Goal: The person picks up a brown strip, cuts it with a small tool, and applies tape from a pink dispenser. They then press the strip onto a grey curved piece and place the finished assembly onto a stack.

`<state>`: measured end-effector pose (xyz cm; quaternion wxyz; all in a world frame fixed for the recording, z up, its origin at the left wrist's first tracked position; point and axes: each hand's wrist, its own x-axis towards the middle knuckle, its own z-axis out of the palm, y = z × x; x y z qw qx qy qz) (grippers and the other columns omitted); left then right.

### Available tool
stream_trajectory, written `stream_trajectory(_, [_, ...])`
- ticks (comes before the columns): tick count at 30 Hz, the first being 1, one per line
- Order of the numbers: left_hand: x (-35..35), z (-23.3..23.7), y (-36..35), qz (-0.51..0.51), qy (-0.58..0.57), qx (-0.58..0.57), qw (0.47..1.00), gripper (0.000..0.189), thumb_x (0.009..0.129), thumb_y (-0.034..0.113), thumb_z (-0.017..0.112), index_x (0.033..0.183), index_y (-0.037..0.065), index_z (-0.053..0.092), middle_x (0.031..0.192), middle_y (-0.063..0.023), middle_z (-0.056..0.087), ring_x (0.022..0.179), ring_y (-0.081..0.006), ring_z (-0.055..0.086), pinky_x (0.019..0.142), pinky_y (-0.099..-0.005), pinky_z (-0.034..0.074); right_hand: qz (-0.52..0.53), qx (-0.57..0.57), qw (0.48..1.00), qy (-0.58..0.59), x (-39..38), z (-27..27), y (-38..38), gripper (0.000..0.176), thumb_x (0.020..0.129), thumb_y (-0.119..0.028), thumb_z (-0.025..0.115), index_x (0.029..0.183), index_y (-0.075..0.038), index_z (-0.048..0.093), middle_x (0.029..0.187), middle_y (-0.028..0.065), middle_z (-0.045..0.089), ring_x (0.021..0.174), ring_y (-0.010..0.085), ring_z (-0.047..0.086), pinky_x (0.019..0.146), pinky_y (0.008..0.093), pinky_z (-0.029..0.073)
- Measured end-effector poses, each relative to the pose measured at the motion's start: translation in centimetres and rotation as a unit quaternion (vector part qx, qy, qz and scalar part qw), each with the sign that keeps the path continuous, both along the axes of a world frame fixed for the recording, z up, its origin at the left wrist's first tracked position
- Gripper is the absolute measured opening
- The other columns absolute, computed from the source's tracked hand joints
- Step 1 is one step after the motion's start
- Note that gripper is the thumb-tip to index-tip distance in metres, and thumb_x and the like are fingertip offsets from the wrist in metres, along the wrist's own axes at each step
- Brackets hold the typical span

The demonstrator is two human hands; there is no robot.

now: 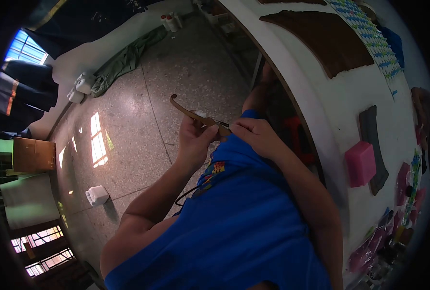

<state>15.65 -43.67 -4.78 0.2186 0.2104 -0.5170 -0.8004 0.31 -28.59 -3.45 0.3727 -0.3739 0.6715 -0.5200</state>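
Observation:
My left hand point(191, 147) is closed around a curved brown strip point(182, 108), its narrow, curled end sticking out up and to the left. A small white tuft point(201, 114) shows at the strip's upper edge, just above my left fingers. With pinched fingers, my right hand point(262, 137) grips a thin, dark metal tool point(220, 123) that lies along the strip and points towards the tuft. The tool's exact kind is too small to make out. Both hands are close together over my lap, in front of blue clothing point(244, 212).
To the right, a white table point(321, 96) carries brown fabric pieces point(321, 38), a dark grey curved piece point(373, 145), a pink block point(360, 164) and plastic-wrapped items. A white container point(97, 195) stands on the speckled floor. Left are a cardboard box point(34, 154) and green cloth point(123, 65).

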Motion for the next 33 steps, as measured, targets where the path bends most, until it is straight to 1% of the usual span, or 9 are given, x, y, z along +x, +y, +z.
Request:
stream_trajectory(9, [0.1, 0.0, -0.1, -0.024, 0.028, -0.006, 0.999, 0.035, 0.098, -0.004, 0.064, 0.125, 0.001, 0.044, 0.116, -0.0172, 0.062, 0.101, -0.0279, 0.072, 0.080, -0.0392, 0.067, 0.005, -0.027, 1.000, 0.006, 0.3, 0.5, 0.9, 0.026, 0.102, -0.026, 0.066, 0.108, -0.002, 0.074, 0.072, 0.0019, 0.062, 0.066, 0.0072, 0.055, 0.061, 0.0264, 0.045])
stream_trajectory(12, [0.1, 0.2, -0.1, -0.028, 0.018, -0.012, 0.999, 0.032, 0.098, -0.004, 0.061, 0.125, 0.006, 0.048, 0.115, -0.0133, 0.062, 0.096, -0.0276, 0.073, 0.078, -0.0413, 0.065, 0.007, -0.028, 0.999, 0.029, 0.3, 0.3, 1.0, 0.026, 0.103, -0.026, 0.066, 0.108, -0.002, 0.075, 0.072, 0.0019, 0.062, 0.065, 0.0072, 0.055, 0.060, 0.0265, 0.045])
stream_trajectory(21, [-0.2, 0.7, 0.0, -0.026, 0.031, -0.013, 0.999, 0.035, 0.098, -0.004, 0.064, 0.125, 0.002, 0.043, 0.115, -0.0173, 0.063, 0.098, -0.0275, 0.073, 0.079, -0.0387, 0.066, -0.058, -0.057, 0.997, 0.016, 0.2, 0.0, 1.3, 0.029, 0.106, -0.028, 0.062, 0.108, 0.000, 0.072, 0.077, -0.0004, 0.065, 0.068, 0.0080, 0.058, 0.062, 0.0264, 0.047])
stream_trajectory(23, [-0.3, 1.4, 0.3, -0.023, 0.045, -0.044, 0.998, 0.035, 0.097, -0.006, 0.061, 0.125, 0.003, 0.041, 0.116, -0.0174, 0.064, 0.099, -0.0278, 0.073, 0.078, -0.0386, 0.065, -0.070, -0.045, 0.990, -0.115, 0.1, 0.5, 1.5, 0.029, 0.107, -0.029, 0.060, 0.108, -0.001, 0.068, 0.083, 0.0001, 0.066, 0.075, 0.0064, 0.060, 0.067, 0.0235, 0.048])
stream_trajectory(24, [-0.5, 1.5, 0.4, -0.024, 0.045, -0.043, 0.998, 0.035, 0.097, -0.006, 0.061, 0.125, 0.003, 0.041, 0.116, -0.0174, 0.064, 0.099, -0.0278, 0.073, 0.078, -0.0386, 0.065, -0.070, -0.045, 0.990, -0.116, -0.1, 0.4, 1.7, 0.029, 0.107, -0.029, 0.060, 0.108, -0.001, 0.068, 0.083, 0.0001, 0.066, 0.075, 0.0064, 0.060, 0.067, 0.0235, 0.048])
stream_trajectory(26, [-0.7, 1.7, 0.8, -0.033, 0.059, -0.048, 0.997, 0.033, 0.098, -0.006, 0.056, 0.125, 0.003, 0.038, 0.117, -0.0177, 0.066, 0.101, -0.0274, 0.072, 0.078, -0.0375, 0.064, -0.022, -0.054, 0.952, -0.300, -0.4, 0.2, 2.1, 0.026, 0.105, -0.027, 0.065, 0.107, -0.002, 0.065, 0.091, 0.0021, 0.068, 0.082, 0.0064, 0.062, 0.074, 0.0212, 0.050])
stream_trajectory(27, [-0.9, 1.8, 1.2, -0.034, 0.058, -0.047, 0.997, 0.033, 0.098, -0.006, 0.056, 0.125, 0.003, 0.038, 0.117, -0.0177, 0.066, 0.101, -0.0274, 0.072, 0.078, -0.0375, 0.064, -0.024, -0.052, 0.952, -0.301, 0.0, 0.6, 2.0, 0.026, 0.105, -0.027, 0.065, 0.107, -0.002, 0.065, 0.091, 0.0021, 0.068, 0.082, 0.0064, 0.062, 0.074, 0.0212, 0.050])
stream_trajectory(29, [-1.5, 2.0, 1.9, -0.051, 0.085, -0.061, 0.993, 0.034, 0.099, -0.005, 0.054, 0.125, 0.004, 0.034, 0.116, -0.0179, 0.067, 0.100, -0.0253, 0.072, 0.077, -0.0356, 0.062, -0.034, -0.072, 0.976, -0.203, 1.2, 1.9, 1.3, 0.018, 0.103, -0.018, 0.067, 0.112, -0.004, 0.062, 0.074, -0.0071, 0.049, 0.060, 0.0000, 0.041, 0.051, 0.0190, 0.030])
stream_trajectory(33, [-2.5, 2.1, 2.4, -0.078, 0.077, -0.079, 0.991, 0.036, 0.100, -0.004, 0.053, 0.127, 0.005, 0.032, 0.114, -0.0174, 0.068, 0.095, -0.0230, 0.071, 0.075, -0.0342, 0.060, -0.058, -0.086, 0.982, -0.160, 1.2, 1.1, 1.5, 0.014, 0.098, -0.013, 0.072, 0.104, -0.006, 0.061, 0.072, -0.0066, 0.049, 0.057, 0.0005, 0.039, 0.049, 0.0203, 0.028])
